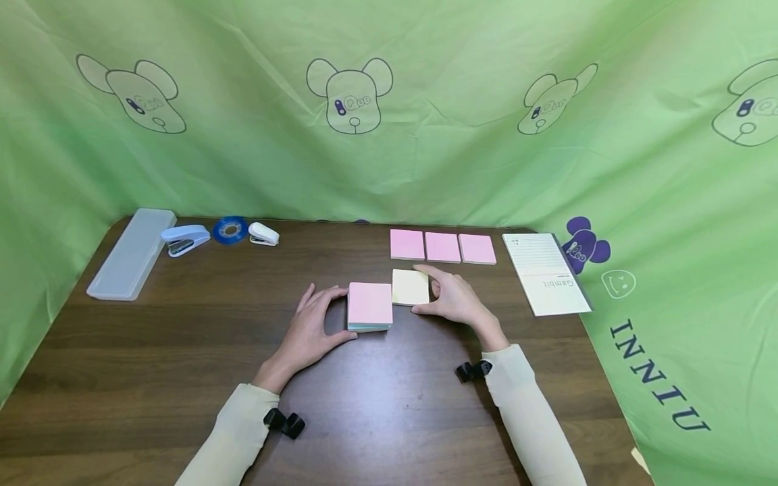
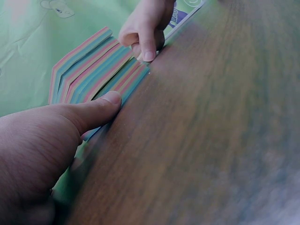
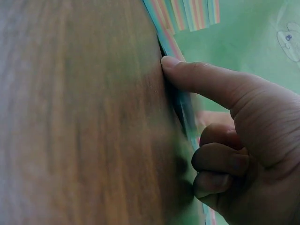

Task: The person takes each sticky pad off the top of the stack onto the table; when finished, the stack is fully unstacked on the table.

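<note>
A tall stack of sticky note pads [image 1: 370,304], pink on top with striped pastel layers down its side, stands in the middle of the table. My left hand [image 1: 310,331] grips it from the left, thumb on the near side and fingers at the far left corner. In the left wrist view that thumb presses the striped side of the stack [image 2: 93,68]. Right beside the stack lies a low yellow-topped sticky note pad [image 1: 410,287]. Between thumb and index finger, at its near and far edges, my right hand [image 1: 456,297] holds this pad; the other fingers curl in.
Three pink sticky note pads [image 1: 442,247] sit in a row behind. A notebook [image 1: 547,274] lies at the right edge. Along the back left are a translucent case [image 1: 132,255], a blue stapler [image 1: 186,239], a blue tape roll [image 1: 230,230] and a small white stapler [image 1: 264,233].
</note>
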`<state>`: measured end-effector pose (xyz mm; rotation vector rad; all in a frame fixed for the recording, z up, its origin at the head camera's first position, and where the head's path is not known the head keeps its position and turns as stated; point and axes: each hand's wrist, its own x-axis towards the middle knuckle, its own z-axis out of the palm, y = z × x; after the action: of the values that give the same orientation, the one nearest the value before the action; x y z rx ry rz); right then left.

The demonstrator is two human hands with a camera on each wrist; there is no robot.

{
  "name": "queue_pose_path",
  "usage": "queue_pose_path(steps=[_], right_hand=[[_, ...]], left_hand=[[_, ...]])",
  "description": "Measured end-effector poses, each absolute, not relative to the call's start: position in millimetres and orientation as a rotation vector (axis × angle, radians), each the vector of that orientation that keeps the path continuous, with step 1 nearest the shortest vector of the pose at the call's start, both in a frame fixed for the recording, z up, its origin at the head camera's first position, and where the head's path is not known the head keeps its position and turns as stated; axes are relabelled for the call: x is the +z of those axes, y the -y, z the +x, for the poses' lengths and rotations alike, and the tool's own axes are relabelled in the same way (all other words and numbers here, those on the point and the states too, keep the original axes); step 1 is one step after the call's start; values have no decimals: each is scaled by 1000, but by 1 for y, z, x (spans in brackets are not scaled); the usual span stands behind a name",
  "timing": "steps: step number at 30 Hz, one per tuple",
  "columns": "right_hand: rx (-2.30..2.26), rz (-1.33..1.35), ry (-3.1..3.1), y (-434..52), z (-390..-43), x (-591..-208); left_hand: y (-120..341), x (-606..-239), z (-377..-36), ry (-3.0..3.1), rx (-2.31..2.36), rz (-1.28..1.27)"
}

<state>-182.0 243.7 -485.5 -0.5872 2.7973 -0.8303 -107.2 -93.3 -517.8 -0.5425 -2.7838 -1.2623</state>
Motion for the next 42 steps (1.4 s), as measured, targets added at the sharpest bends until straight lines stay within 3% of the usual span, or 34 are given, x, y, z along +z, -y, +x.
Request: queue_pose_path(steps=[6, 13, 18, 27, 42], right_hand=[[-864, -555, -2778, -247, -180, -486], [-926, -623, -2798, -267, -197, -526], [-919, -648, -2834, -267, -200, -531], [-959, -613, -2853, -255, -185, -503], [-949, -568, -2881, -256, -190, -510]], left_hand=[[93, -520, -107, 2780, -1253, -551], [94, -519, -107, 2774, -1250, -544], [94, -519, -107, 2782, -1250, -542], [93, -519, -107, 2781, -1248, -548], [93, -520, -107, 2765, -1259, -554]])
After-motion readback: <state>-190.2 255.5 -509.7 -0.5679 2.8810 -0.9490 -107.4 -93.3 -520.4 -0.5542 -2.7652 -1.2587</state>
